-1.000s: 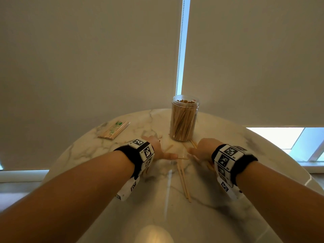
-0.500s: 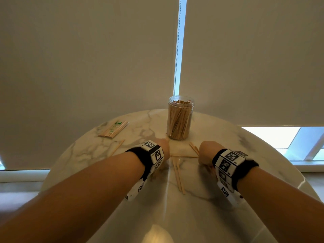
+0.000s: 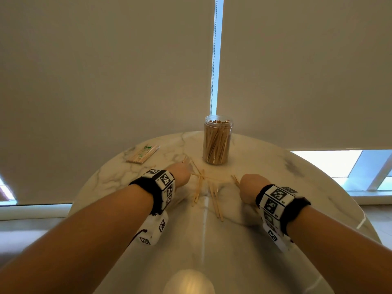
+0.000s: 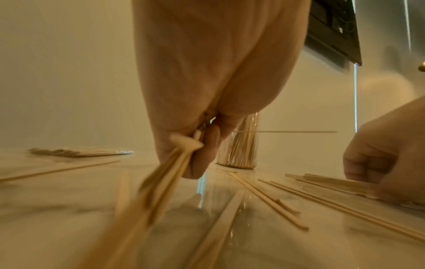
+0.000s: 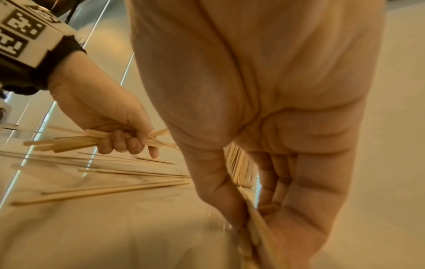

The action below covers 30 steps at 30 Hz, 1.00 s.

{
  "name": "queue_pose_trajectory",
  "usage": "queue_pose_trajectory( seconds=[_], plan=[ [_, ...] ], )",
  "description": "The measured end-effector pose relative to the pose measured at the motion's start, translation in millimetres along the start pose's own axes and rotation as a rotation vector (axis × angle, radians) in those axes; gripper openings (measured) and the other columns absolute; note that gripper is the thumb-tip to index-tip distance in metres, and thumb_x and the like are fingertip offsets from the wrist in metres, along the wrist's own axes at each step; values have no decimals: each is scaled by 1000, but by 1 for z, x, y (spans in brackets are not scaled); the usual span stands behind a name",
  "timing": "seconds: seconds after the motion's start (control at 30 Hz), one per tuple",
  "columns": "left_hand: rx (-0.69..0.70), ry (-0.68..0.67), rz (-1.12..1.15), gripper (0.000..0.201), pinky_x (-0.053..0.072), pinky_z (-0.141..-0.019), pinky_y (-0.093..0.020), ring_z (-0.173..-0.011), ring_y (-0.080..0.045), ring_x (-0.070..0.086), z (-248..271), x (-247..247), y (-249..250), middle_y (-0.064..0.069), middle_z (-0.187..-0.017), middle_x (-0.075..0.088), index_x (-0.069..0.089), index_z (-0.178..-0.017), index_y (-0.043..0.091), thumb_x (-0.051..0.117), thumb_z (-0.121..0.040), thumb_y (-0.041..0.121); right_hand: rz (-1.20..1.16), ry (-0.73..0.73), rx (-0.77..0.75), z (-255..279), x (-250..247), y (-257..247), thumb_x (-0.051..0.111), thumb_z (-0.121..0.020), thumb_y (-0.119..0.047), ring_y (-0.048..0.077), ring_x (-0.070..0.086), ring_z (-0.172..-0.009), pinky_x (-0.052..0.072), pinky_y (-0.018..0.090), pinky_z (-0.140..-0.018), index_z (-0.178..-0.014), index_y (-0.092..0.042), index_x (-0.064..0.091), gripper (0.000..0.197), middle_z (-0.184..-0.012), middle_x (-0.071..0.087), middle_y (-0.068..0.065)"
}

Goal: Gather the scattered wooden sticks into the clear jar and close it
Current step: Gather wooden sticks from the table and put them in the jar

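Loose wooden sticks (image 3: 214,199) lie scattered on the marble table (image 3: 265,240) between the two hands, some crossing one another. More sticks are bunched in the left hand (image 3: 180,174), whose fingers (image 5: 119,142) curl round a fistful, the ends jutting out on both sides of the fist. The right hand (image 3: 249,186) sits just right of the loose pile, low on the tabletop; its thumb and fingers pinch a few sticks (image 5: 255,222) against the palm, and a couple of stick ends (image 3: 235,179) poke out on its left edge. Beyond both hands, roughly midway between them and nearer the left one, stands the clear jar (image 3: 217,141), upright and open-topped, already packed with sticks standing on end. No lid shows on it. Farther out past the left hand lies a flat wrapped packet of sticks (image 3: 142,153) with a green mark, well apart from the jar. Pale roller blinds (image 3: 106,71) hang behind the table.
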<state>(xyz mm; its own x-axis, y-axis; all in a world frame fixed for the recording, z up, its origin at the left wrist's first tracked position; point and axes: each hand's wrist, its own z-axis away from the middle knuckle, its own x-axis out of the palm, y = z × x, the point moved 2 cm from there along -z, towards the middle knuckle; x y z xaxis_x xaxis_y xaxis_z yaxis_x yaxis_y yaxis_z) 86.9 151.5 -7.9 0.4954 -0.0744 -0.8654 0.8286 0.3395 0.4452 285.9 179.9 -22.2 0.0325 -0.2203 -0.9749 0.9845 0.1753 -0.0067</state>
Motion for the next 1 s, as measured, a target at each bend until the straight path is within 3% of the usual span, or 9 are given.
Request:
queue_pose_trajectory(
  seconds=[0.07, 0.17, 0.23, 0.33, 0.43, 0.53, 0.7, 0.83, 1.0],
  plan=[
    [-25, -12, 228, 41, 48, -90, -40, -113, -40, 58, 3, 0, -11, -30, -138, 50, 45, -136, -4, 33, -105, 20, -8, -4, 1, 7, 0, -1, 50, -99, -14, 26, 63, -114, 50, 28, -90, -119, -5, 64, 26, -123, 65, 10],
    [-52, 4, 489, 66, 48, -97, -48, -125, -40, 52, 4, 2, -25, -22, -138, 51, 39, -141, 5, 48, -95, 52, -35, -14, 7, 16, 1, -1, 49, -99, -13, 26, 63, -112, 49, 27, -84, -120, -4, 63, 27, -119, 65, 10],
    [-30, 48, 525, 69, 52, -84, -39, -110, -31, 60, 3, 2, -33, -12, -117, 60, 46, -132, 8, 51, -90, 64, -21, -37, 3, 21, 2, -4, 48, -99, -14, 25, 63, -109, 47, 27, -81, -121, -3, 62, 28, -114, 64, 10],
    [43, 140, 609, 36, 46, -57, -28, -63, -16, 51, 0, 4, -41, -5, -84, 56, 55, -110, 8, 50, -99, 42, 25, -74, -15, 28, 3, -10, 49, -100, -14, 22, 56, -89, 45, 27, -76, -117, -4, 63, 25, -109, 64, 9],
    [52, 174, 692, 27, 41, -53, -27, -57, -15, 46, 0, 5, -45, -3, -80, 62, 55, -107, 7, 46, -103, 32, -12, -94, -20, 33, -1, -13, 51, -98, -10, 19, 52, -73, 42, 25, -69, -86, -4, 60, 16, -80, 53, 3],
    [71, 159, 774, 41, 37, -50, -25, -54, -14, 42, 10, 2, -39, 0, -70, 51, 58, -99, 9, 52, -97, 49, -230, -11, -62, 31, -15, -13, 59, -93, -10, 20, 59, -72, 47, 25, -60, -98, 1, 69, 16, -82, 64, 8],
    [151, -6, 829, 95, 47, -67, -34, -69, -17, 52, 25, 10, -8, -3, -85, 58, 58, -114, 14, 55, -60, 92, -854, 58, -189, 36, -31, -40, 64, -92, -10, 22, 74, -80, 61, 37, -79, -91, -6, 72, 9, -86, 75, 10],
    [171, -5, 979, 46, 59, -81, -46, -89, -30, 72, 25, 15, 10, -14, -98, 74, 69, -104, 12, 48, -96, 53, -1026, 98, -321, 44, -29, -73, 62, -86, 0, 26, 75, -77, 63, 44, -77, -92, -2, 74, 14, -82, 76, 15],
    [89, 118, 951, 46, 59, -80, -45, -78, -33, 70, 21, 10, 0, -17, -87, 71, 64, -100, 7, 36, -102, 44, -1024, 142, -324, 47, -27, -81, 69, -88, -9, 21, 73, -70, 63, 32, -73, -86, -1, 76, 11, -78, 75, 16]
  ],
)
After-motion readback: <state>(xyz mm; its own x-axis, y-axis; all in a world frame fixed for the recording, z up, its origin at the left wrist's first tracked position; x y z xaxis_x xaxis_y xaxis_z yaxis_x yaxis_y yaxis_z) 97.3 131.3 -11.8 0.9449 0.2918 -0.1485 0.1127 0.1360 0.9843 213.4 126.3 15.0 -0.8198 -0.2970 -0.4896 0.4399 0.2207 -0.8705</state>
